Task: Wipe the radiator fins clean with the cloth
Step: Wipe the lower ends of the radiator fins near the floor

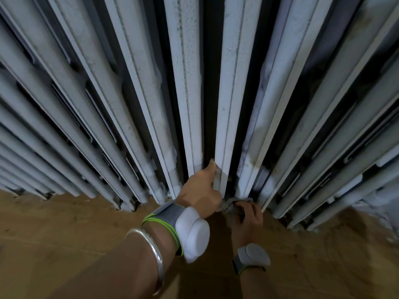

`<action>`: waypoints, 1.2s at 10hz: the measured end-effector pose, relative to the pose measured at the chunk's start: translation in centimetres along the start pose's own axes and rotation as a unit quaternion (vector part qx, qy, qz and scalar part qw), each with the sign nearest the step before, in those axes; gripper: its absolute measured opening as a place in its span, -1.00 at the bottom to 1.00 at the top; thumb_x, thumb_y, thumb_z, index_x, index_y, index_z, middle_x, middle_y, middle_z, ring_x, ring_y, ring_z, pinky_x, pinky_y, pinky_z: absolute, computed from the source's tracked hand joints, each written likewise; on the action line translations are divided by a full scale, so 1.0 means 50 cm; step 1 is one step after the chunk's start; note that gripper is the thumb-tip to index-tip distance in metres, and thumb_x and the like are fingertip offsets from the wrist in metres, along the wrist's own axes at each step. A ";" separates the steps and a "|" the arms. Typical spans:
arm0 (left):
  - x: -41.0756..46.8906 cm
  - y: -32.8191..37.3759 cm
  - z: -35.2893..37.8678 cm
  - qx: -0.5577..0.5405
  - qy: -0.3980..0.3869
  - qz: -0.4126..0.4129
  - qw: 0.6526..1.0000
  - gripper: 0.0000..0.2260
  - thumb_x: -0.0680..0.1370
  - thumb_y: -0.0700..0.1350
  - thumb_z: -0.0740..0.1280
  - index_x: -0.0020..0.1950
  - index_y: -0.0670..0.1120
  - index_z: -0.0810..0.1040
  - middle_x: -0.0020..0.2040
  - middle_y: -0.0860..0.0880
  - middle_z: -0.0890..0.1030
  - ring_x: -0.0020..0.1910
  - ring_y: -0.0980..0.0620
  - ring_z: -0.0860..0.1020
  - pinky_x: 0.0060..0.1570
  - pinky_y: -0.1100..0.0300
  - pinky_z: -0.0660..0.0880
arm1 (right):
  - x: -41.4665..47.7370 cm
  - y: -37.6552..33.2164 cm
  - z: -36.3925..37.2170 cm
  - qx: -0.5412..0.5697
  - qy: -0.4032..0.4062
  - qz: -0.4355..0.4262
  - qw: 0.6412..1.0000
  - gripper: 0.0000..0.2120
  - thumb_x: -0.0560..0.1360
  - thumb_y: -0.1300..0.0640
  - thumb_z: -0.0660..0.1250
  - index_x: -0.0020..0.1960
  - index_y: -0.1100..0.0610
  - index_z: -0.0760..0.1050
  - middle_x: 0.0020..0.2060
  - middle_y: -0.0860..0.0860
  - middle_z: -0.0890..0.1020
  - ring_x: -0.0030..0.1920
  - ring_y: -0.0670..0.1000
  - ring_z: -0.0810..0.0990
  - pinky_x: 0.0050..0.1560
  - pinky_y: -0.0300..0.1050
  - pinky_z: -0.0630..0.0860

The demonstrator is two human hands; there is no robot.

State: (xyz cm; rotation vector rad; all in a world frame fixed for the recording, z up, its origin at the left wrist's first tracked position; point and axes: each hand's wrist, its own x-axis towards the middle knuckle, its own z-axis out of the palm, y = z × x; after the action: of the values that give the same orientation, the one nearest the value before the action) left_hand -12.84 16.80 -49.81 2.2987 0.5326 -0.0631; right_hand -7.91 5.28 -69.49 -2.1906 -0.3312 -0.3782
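While the left hand (199, 194) clasps one white radiator fin (226, 104) at lower centre of the frame, thumb up its edge, the right hand (248, 216) clutches the grey cloth (236, 201) just right of it. The cloth is bunched at the fins' base, near the brown floor (64, 223).

- Left grip (199, 196): grey wristband (166, 213) edged lime green, carrying 1 white rounded pod (192, 234).
- Left forearm: 1 plain silver bangle (152, 249).
- Right grip (248, 214): dark green-edged strap (237, 266), 1 pale grey rounded pod (254, 254).
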 end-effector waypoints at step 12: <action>0.019 0.036 0.059 -0.079 -0.115 0.034 0.990 -0.31 0.55 -0.34 0.19 0.54 0.04 -0.07 0.48 -0.06 0.28 0.43 -0.06 0.31 0.25 0.31 0.23 | 0.073 0.002 -0.096 0.076 0.120 -0.004 0.990 -0.73 0.40 0.11 0.17 -0.06 0.25 0.53 -0.01 0.26 0.50 0.02 0.15 0.43 0.04 -0.12 0.40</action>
State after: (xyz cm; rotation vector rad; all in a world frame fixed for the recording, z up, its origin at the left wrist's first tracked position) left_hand -10.94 13.97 -50.89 2.1178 0.3279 -0.2425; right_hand -5.26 1.77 -65.39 -1.9713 -0.2279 -0.5951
